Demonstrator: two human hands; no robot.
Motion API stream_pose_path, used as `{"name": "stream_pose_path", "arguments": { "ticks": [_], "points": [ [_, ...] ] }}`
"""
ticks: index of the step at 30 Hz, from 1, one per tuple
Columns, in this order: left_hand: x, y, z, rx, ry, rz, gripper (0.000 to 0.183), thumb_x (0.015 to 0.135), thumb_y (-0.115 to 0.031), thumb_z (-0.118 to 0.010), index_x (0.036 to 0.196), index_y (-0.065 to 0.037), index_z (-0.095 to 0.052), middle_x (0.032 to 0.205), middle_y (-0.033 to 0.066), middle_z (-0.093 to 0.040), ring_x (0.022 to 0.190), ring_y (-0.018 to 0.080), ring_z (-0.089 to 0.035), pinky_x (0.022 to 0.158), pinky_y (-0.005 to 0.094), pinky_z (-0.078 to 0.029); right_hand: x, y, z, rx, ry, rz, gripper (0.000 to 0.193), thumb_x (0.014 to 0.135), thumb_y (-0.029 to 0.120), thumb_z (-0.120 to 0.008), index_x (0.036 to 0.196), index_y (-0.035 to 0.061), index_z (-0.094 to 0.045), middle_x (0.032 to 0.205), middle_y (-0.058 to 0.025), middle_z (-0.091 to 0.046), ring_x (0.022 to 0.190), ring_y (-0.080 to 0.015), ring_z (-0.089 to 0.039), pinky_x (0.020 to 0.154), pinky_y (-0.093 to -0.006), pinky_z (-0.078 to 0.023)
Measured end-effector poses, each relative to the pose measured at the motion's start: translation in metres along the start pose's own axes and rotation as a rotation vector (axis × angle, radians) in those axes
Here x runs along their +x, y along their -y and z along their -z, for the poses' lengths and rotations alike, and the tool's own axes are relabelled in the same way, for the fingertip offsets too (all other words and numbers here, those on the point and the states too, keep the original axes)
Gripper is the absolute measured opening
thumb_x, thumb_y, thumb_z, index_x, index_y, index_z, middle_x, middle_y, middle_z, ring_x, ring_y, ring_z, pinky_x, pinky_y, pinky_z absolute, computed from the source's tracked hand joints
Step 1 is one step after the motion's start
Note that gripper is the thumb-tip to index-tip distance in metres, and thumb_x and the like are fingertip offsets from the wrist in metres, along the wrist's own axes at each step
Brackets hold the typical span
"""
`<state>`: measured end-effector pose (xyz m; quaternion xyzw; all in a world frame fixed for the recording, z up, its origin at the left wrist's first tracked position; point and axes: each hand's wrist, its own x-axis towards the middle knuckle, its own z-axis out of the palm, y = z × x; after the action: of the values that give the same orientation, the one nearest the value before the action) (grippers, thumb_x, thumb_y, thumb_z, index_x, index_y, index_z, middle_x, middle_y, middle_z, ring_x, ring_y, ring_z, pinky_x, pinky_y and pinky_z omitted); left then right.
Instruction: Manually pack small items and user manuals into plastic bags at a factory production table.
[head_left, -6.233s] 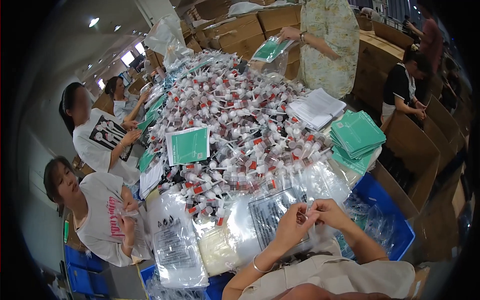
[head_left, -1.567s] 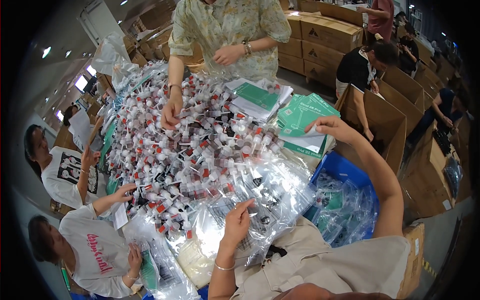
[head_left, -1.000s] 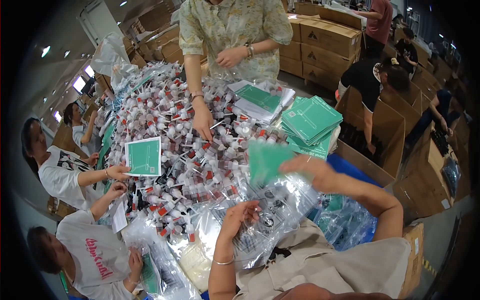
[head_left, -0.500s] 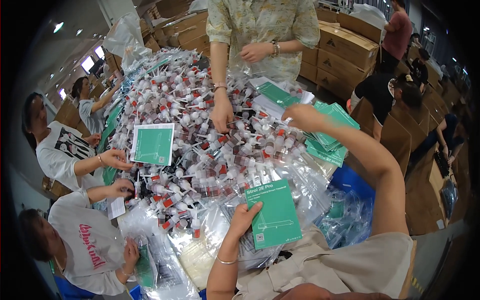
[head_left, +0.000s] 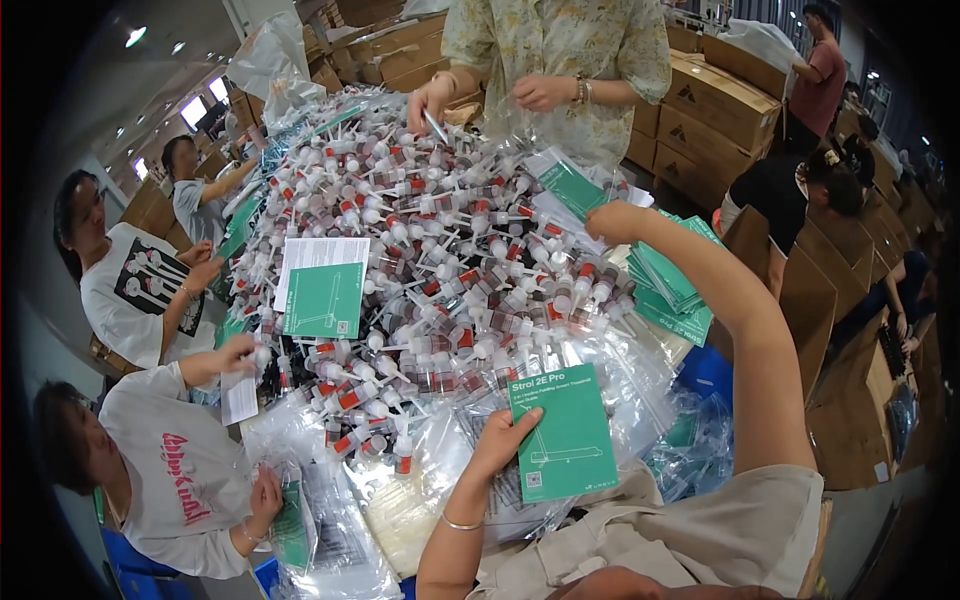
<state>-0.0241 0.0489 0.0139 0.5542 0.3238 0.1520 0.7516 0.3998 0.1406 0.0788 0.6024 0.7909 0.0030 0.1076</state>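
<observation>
My left hand (head_left: 507,440) grips a green booklet (head_left: 566,440) by its left edge, thumb on the cover, above clear plastic bags (head_left: 430,490). My right hand (head_left: 617,222) reaches out to the far right with curled fingers, beside white papers topped by a green booklet (head_left: 573,187). Whatever its fingertips hold is hidden. Under my right forearm lies a fanned stack of green booklets (head_left: 668,280). A large heap of small bottles (head_left: 450,270) with white nozzle caps and red labels fills the table's middle.
Across the heap, a person's hand (head_left: 430,105) holds a small slender thing. Co-workers line the left side, one with a bagged booklet (head_left: 292,525). A green booklet with a white sheet (head_left: 322,300) rests on the heap. A blue bin (head_left: 705,375) stands right; cartons (head_left: 715,110) are stacked behind.
The view has shifted slightly. My right hand's fingers have curled in. The opposite person's hand has risen from the heap with a small thing. A left co-worker's hand has left the booklet there.
</observation>
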Motion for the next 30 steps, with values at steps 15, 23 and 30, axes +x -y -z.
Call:
{"name": "stream_pose_path", "arguments": {
  "ticks": [15,23,30],
  "points": [
    [-0.001,0.000,0.003,-0.043,0.013,0.003,0.024,0.090,-0.021,-0.058,0.099,0.000,-0.065,0.084,0.0008,-0.066,0.071,0.0054,-0.059,0.063,0.0201,-0.047,-0.038,0.033,0.054,0.840,-0.521,-0.696,0.015,0.088,0.014,-0.050,0.097,0.0027,-0.047,0.092,-0.0158,-0.058,0.084,-0.0277,-0.064,0.071,-0.0356,-0.051],
    [-0.001,-0.006,0.010,-0.627,0.041,-0.007,0.028,0.091,-0.021,-0.055,0.112,-0.001,-0.057,0.104,0.0085,-0.064,0.086,0.0166,-0.064,0.076,0.0285,-0.053,-0.124,0.107,0.071,1.200,-0.963,-0.063,0.010,0.094,0.011,-0.043,0.089,0.0036,-0.039,0.111,-0.0153,-0.058,0.105,-0.0167,-0.055,0.088,-0.0286,-0.043],
    [0.005,0.000,0.021,-0.817,0.164,0.007,0.034,0.093,-0.035,-0.050,0.109,-0.006,-0.057,0.087,0.0071,-0.063,0.076,0.0143,-0.063,0.065,0.0283,-0.053,-0.203,0.201,0.062,0.948,-0.698,0.194,0.006,0.087,0.006,-0.045,0.088,0.0059,-0.039,0.117,-0.0190,-0.057,0.111,-0.0280,-0.054,0.093,-0.0350,-0.040]
  ]
}}
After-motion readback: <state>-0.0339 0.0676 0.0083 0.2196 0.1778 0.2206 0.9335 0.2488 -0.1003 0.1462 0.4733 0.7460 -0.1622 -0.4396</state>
